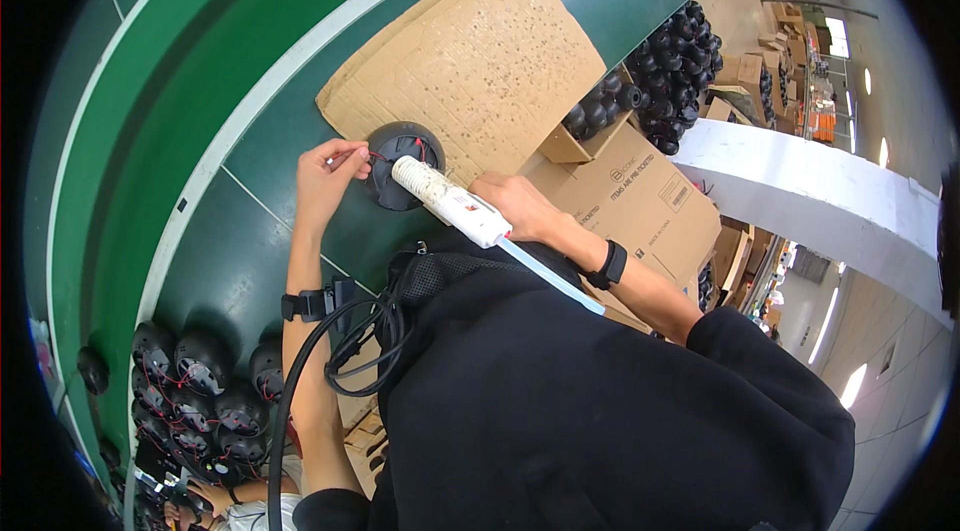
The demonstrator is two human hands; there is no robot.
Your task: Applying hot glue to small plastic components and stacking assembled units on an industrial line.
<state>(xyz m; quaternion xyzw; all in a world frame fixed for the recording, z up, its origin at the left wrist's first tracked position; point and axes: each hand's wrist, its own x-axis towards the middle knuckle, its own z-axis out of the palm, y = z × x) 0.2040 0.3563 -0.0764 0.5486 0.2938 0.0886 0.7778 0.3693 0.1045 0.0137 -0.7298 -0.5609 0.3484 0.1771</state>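
Between the thumb and fingertips of my left hand (332, 171), a thin red wire (378, 155) is pinched at the left rim of a round black plastic housing (398, 193). My right hand (512, 203) is closed around a white hot glue gun (462, 211), its handle mostly hidden by the gun and my fingers. The gun's pale, stained front end lies over the housing, so its tip and part of the housing's inside are hard to see. A translucent bluish glue stick (550, 276) sticks out of its back end.
The housing sits by the near edge of a glue-spotted cardboard sheet (470, 51) on the green table (270, 156). Several wired black housings (205, 361) stand at lower left, near another person's hand (212, 497). Black round parts (670, 81) and a cardboard box (640, 201) are at right.
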